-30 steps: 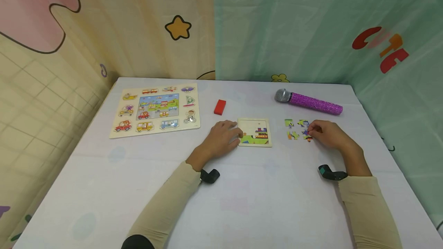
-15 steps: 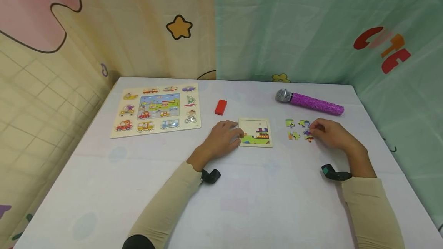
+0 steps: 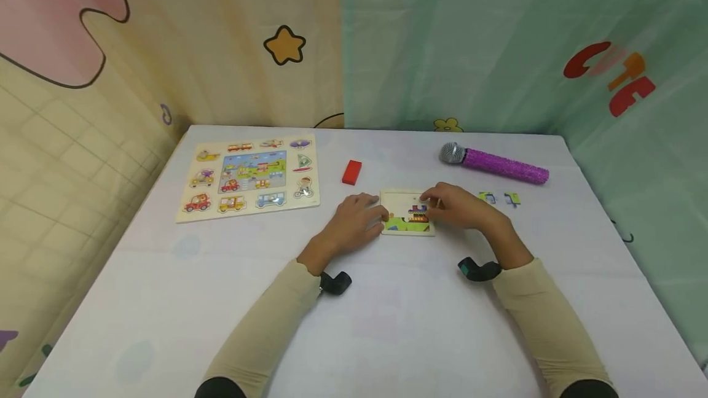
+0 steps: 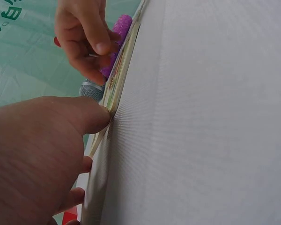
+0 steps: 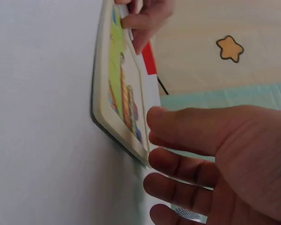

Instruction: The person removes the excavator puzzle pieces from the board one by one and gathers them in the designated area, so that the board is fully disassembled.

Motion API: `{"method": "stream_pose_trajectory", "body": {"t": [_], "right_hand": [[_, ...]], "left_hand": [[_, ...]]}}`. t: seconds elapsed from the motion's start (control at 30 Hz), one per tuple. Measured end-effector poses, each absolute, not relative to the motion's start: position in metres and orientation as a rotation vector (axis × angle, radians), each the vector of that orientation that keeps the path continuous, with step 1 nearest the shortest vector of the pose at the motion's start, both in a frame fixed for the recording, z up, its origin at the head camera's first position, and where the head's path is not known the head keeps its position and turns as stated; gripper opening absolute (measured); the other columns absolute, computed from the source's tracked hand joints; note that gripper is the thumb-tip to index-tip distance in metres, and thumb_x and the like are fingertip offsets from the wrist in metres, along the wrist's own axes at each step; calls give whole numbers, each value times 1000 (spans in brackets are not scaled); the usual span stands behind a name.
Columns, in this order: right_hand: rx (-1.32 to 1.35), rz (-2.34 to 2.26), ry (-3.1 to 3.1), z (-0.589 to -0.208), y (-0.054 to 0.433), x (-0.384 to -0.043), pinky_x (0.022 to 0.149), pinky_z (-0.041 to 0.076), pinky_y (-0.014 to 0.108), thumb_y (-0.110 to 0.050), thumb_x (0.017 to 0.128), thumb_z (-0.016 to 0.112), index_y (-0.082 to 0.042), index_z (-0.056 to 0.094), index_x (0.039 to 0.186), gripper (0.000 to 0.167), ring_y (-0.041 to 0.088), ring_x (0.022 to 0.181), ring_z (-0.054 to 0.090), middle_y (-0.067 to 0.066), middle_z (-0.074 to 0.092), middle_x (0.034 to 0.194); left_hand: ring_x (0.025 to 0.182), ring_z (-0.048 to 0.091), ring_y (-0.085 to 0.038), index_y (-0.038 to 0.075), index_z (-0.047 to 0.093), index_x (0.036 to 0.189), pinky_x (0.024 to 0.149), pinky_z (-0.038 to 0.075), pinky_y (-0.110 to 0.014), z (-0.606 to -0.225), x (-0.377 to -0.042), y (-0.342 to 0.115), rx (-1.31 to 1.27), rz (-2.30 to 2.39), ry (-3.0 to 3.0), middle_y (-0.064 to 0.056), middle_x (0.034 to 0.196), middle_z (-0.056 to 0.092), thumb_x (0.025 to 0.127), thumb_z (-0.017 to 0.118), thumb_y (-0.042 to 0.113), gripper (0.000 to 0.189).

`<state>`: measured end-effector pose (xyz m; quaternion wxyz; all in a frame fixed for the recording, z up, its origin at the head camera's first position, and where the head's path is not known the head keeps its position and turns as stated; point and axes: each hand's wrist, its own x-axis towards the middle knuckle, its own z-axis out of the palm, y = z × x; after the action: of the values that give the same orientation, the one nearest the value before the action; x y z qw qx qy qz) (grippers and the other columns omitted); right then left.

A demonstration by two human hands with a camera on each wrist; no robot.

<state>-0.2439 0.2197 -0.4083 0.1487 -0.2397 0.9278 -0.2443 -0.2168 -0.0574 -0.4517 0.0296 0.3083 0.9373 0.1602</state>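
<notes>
White-clothed desk is backed by beige-and-green printed curtains. Cream-framed puzzle is held by left grip; right grip cannot be determined.

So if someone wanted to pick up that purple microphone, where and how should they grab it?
Probably around the middle of its glittery purple handle, coming down from above and gripping its near and far sides. The microphone lies on its side, the handle long and slim, running roughly left to right, the rounded silver head at the left end.

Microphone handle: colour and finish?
Purple and glittery handle; shows best in the head view.
</notes>
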Motion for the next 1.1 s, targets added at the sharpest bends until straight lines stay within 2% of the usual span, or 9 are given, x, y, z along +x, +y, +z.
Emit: {"method": "stream_pose_trajectory", "body": {"t": [0.13, 0.4, 0.9, 1.1], "right_hand": [[-633, -583, 2693, -411, 205, -253, 82, 50, 41, -12, 91, 76, 2, 70, 118, 31, 24, 88, 55, 7, 61, 96], [-521, -584, 2670, -407, 200, -256, 80, 50, 41, -10, 88, 78, -2, 71, 108, 23, 24, 87, 57, 7, 64, 93], [-590, -690, 2644, -414, 207, -257, 79, 49, 41, -8, 89, 77, -6, 67, 103, 17, 23, 86, 55, 5, 62, 90], [-577, -886, 2590, -419, 219, -257, 81, 47, 41, -10, 96, 69, -7, 64, 101, 8, 24, 91, 56, 5, 63, 95]], "left_hand": [[140, 38, -29, 28, 67, 126, 115, 30, -48, -451, -217, -58, 953, 483, 2891, -8, 153, 45, 102, 59, 31, 25], [140, 37, -29, 28, 67, 127, 115, 30, -47, -450, -217, -57, 953, 483, 2890, -8, 152, 45, 103, 58, 31, 26], [139, 39, -29, 26, 68, 124, 115, 30, -47, -451, -216, -57, 952, 498, 2895, -9, 152, 46, 102, 60, 31, 24], [139, 38, -28, 26, 68, 125, 115, 29, -46, -452, -216, -57, 964, 496, 2897, -9, 152, 46, 102, 60, 30, 25]]}}
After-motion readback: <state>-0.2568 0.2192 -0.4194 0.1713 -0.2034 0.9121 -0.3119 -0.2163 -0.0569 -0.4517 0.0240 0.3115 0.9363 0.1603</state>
